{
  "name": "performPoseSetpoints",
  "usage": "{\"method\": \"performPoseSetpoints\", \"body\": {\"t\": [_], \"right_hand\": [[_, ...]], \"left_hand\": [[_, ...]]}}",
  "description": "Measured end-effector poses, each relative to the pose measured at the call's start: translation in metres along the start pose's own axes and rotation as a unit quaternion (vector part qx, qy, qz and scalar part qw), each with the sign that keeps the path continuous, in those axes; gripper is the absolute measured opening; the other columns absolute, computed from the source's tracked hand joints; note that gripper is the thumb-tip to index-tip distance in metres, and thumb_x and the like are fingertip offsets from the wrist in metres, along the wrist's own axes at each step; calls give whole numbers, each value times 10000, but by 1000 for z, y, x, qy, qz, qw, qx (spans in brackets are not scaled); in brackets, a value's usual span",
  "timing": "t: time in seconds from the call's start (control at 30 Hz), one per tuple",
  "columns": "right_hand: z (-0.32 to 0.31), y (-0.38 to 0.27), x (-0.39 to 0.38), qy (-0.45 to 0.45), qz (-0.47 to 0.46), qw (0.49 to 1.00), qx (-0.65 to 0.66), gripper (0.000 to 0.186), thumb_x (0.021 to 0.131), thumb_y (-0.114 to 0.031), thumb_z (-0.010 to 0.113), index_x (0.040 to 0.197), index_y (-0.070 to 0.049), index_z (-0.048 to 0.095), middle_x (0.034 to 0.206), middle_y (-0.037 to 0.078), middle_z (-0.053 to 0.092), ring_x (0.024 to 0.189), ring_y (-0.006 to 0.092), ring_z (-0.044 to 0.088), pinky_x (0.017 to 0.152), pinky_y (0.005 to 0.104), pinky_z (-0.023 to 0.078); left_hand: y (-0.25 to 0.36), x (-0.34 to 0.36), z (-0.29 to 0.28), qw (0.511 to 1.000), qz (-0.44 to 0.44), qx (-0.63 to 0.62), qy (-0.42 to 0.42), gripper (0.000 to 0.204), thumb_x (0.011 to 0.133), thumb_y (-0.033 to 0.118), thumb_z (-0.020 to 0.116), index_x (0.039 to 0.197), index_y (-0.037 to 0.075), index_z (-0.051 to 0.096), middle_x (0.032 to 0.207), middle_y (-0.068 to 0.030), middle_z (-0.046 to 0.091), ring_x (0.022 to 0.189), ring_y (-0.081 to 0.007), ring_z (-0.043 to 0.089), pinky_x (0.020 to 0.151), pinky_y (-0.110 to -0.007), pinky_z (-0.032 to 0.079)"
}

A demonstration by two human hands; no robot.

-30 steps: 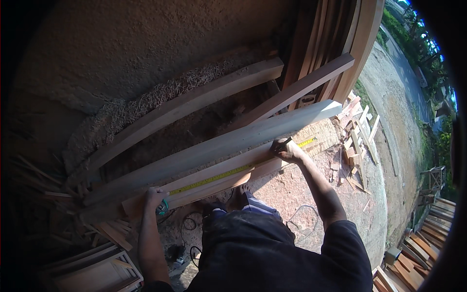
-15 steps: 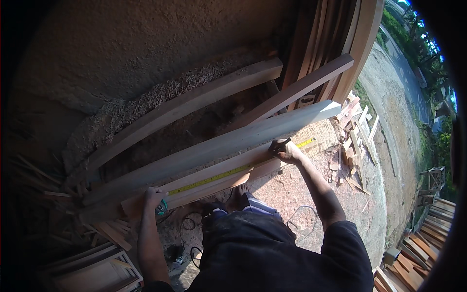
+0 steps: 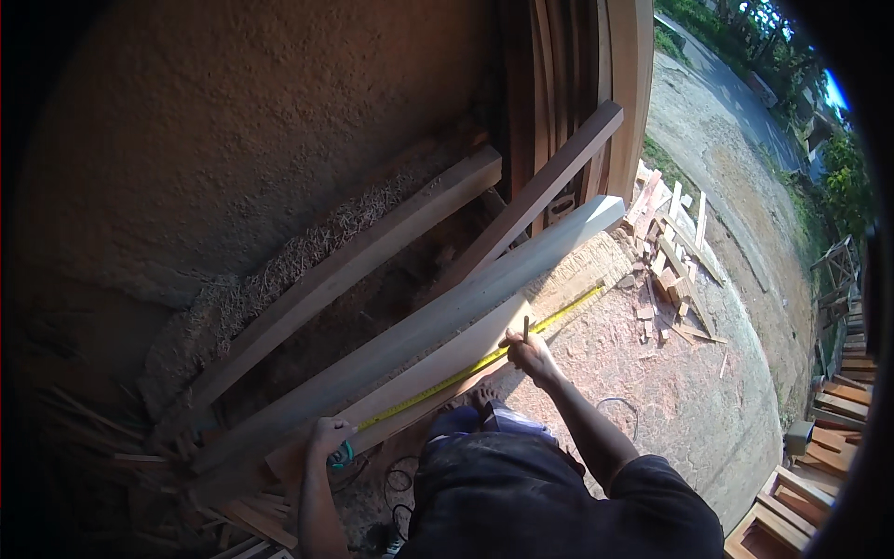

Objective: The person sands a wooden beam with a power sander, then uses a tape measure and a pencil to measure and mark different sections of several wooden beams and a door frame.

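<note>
Planks lean in a row against the rough wall, and the nearest pale plank (image 3: 438, 368) carries a yellow tape measure (image 3: 466, 371) stretched along its lower edge. The left hand (image 3: 328, 438) is curled tight around the tape's teal case (image 3: 342, 456), pressing it near the plank's lower end. The right hand (image 3: 529, 350) rests on the plank's edge just above the tape, fingers pinched around a thin pencil (image 3: 525, 327) that stands up past the knuckles. The tape runs on beyond those fingers toward the plank's upper end. Judging from this, the measure is laid out and the pencil is in place; no mark shows on the wood, though it may be too small to see. Offcuts (image 3: 672, 261) lie well beyond the right hand.
</note>
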State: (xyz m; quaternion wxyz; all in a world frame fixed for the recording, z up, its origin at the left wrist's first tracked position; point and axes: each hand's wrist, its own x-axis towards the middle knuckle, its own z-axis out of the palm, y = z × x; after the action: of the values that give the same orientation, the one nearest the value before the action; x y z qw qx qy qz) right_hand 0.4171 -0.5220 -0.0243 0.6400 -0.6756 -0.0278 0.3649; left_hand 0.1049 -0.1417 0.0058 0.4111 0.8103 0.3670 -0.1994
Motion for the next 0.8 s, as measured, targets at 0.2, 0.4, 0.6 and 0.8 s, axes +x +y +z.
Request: {"method": "performPoseSetpoints", "body": {"t": [0.2, 0.4, 0.6, 0.8], "right_hand": [[26, 29, -33, 38, 42, 995, -78, 511, 958, -482, 485, 901, -9, 671, 590, 7, 519, 540, 101, 475, 498, 273, 376], [40, 2, -46, 79, 1, 997, -21, 548, 960, -516, 478, 1014, -5, 671, 676, 33, 582, 616, 98, 538, 540, 271, 422], [83, -15, -34, -4, -104, 994, -28, 538, 1005, -415, 430, 1377, -27, 444, 927, 35, 612, 795, 181, 601, 764, 313, 494], [70, -83, -24, -196, -82, 963, 165, 299, 993, -265, 476, 1235, -92, 497, 798, -47, 483, 621, 56, 448, 522, 241, 368]], "left_hand": [[80, 1, 23, 957, 48, -186, -219, 165, 872, 171, 682, 885, 12, 722, 764, -2, 675, 684, -55, 599, 618, -210, 470], [131, 23, 59, 929, 132, -223, -264, 171, 918, 185, 642, 866, 29, 693, 761, 8, 657, 674, -46, 580, 616, -207, 461], [219, 37, 130, 878, 168, -438, -97, 193, 955, 198, 587, 864, 40, 649, 775, 4, 611, 693, -65, 556, 651, -230, 460], [265, 84, 168, 837, 166, -503, 137, 225, 961, 209, 571, 819, 37, 604, 795, -20, 582, 717, -96, 552, 682, -258, 454]]}}
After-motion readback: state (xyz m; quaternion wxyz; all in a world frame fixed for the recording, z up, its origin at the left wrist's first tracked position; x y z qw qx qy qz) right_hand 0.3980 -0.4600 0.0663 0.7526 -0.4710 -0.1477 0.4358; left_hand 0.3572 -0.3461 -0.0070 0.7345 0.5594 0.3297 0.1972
